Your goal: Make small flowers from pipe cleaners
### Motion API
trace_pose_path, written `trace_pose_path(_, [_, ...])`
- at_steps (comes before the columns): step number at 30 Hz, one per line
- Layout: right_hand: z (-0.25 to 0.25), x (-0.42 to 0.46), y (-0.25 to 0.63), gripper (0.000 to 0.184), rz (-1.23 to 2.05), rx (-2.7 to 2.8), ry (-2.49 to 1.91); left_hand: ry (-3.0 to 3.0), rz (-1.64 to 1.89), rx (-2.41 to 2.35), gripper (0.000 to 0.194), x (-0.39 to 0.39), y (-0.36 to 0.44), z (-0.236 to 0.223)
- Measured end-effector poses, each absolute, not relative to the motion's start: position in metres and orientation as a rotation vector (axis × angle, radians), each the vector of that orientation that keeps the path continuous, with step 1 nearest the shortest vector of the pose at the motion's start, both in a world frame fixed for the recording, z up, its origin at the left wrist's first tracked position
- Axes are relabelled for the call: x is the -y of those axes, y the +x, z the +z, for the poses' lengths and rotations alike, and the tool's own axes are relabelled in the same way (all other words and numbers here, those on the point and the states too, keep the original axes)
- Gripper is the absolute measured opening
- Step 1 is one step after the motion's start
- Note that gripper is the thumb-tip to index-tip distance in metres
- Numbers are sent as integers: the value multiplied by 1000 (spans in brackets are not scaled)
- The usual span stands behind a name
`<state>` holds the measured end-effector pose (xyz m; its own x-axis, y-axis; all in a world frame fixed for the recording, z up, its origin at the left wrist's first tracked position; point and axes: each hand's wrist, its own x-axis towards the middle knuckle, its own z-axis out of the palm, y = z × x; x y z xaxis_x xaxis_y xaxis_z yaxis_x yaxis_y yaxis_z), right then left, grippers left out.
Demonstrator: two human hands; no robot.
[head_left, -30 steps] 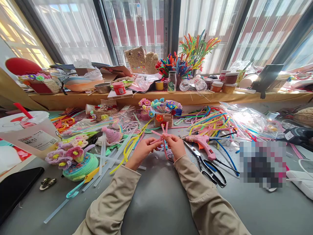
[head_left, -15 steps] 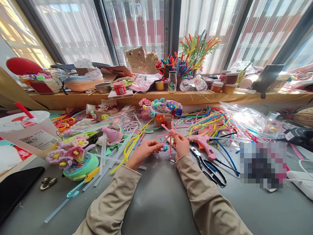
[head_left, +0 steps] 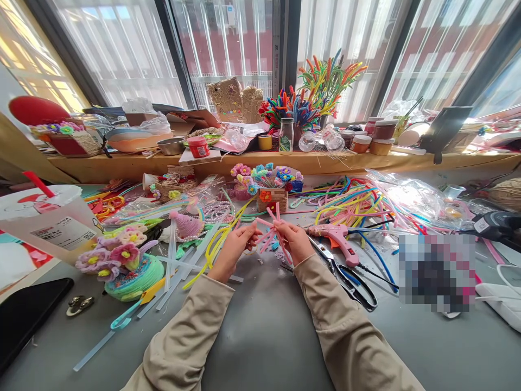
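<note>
Several pink pipe cleaners (head_left: 267, 239), crossed at the middle like a star, are held above the table in front of me. My right hand (head_left: 297, 242) pinches them at the crossing, with arms sticking out upward, to the left and downward. At the left, my left hand (head_left: 235, 248) has its thumb and forefinger closed on the end of one pink arm. Beyond the hands stands a small box of pipe-cleaner flowers (head_left: 272, 199). To the right of my right hand lie a pink glue gun (head_left: 336, 238) and black-handled scissors (head_left: 345, 277).
Yellow pipe cleaners (head_left: 217, 241) and clear glue sticks (head_left: 175, 274) lie left of my hands. A flower-topped turquoise piece (head_left: 136, 277), a drink cup (head_left: 61, 222) and a black phone (head_left: 35, 315) are farther left. A heap of coloured pipe cleaners (head_left: 354, 198) spreads at the back right.
The pink star has turned in my right fingers. My left hand has shifted up and slightly left, from a lower arm to one pointing up and left.
</note>
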<state>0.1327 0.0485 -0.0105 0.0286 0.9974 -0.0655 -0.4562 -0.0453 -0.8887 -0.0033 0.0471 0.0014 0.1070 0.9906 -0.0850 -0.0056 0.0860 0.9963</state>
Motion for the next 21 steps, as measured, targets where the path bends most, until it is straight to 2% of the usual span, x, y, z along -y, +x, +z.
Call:
trace_pose_path(3, [-11, -45, 129, 20, 1566, 1005, -936, 1117, 1124, -980, 24, -46, -4, 4])
trace_pose_path(7, [-13, -44, 126, 22, 1613, 1165, -952, 1082, 1127, -899, 15, -44, -3, 7])
trace_pose_path(21, [-18, -48, 129, 18, 1555, 1031, -874, 830, 1351, -1069, 23, -52, -9, 1])
